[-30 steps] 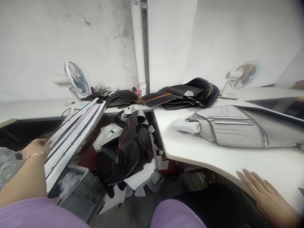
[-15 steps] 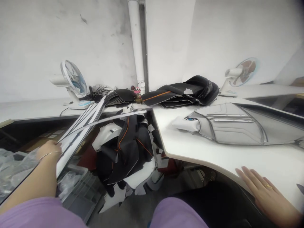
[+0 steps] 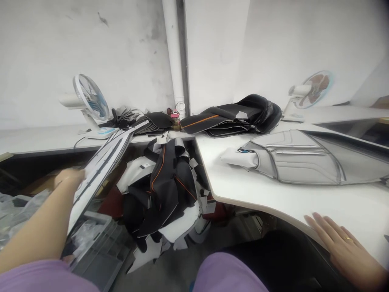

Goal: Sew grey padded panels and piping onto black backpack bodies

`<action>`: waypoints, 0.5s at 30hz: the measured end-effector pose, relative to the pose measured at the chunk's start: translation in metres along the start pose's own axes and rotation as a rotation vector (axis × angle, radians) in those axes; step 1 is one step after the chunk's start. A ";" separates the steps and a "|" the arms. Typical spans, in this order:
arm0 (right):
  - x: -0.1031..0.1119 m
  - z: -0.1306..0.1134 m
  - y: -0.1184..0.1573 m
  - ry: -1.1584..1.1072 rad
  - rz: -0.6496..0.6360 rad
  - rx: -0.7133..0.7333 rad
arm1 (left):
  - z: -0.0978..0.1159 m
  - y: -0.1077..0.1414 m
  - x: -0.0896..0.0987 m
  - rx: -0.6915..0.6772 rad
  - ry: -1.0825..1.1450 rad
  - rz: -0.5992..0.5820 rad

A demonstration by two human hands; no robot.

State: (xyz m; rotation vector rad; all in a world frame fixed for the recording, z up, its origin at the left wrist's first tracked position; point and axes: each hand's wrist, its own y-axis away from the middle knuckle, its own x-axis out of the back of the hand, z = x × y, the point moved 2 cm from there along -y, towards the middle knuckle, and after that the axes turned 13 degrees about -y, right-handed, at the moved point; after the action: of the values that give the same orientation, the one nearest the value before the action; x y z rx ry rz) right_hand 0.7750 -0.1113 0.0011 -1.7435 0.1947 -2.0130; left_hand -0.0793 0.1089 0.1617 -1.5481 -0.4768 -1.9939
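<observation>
My left hand (image 3: 69, 177), smeared by motion, is closed at the left edge of a stack of long white strips (image 3: 101, 166) with dark lines. The strips slope from the table at the back down toward me. My fingers appear pinched on the edge of a strip, though the blur hides their tips. Palm down, my right hand (image 3: 346, 245) rests flat on the front edge of the white tabletop (image 3: 291, 200), with its fingers stretched out and holding nothing. Beyond it lies a grey sewn cover (image 3: 306, 162) with pale strips on it.
Black pieces with orange piping (image 3: 165, 190) hang in the gap between the tables. More black pieces (image 3: 234, 117) are piled at the back. Two fans, left (image 3: 91, 99) and right (image 3: 313, 91), stand near the wall. A grey crate (image 3: 100, 251) sits below left, beside clear plastic bags (image 3: 18, 215).
The loose strip that stretched rightward across the gap no longer shows apart from the stack. My left hand has moved slightly up and right. My right hand stays flat on the table.
</observation>
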 end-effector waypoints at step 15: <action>0.081 -0.041 -0.028 -0.516 -0.187 -0.457 | 0.379 0.253 0.023 -0.881 1.579 -0.403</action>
State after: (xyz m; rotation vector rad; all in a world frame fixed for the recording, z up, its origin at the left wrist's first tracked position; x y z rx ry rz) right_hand 0.7220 -0.1292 0.0774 -2.5900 0.3493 -1.6420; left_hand 0.3633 0.1311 0.2697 0.2723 0.8737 -3.1270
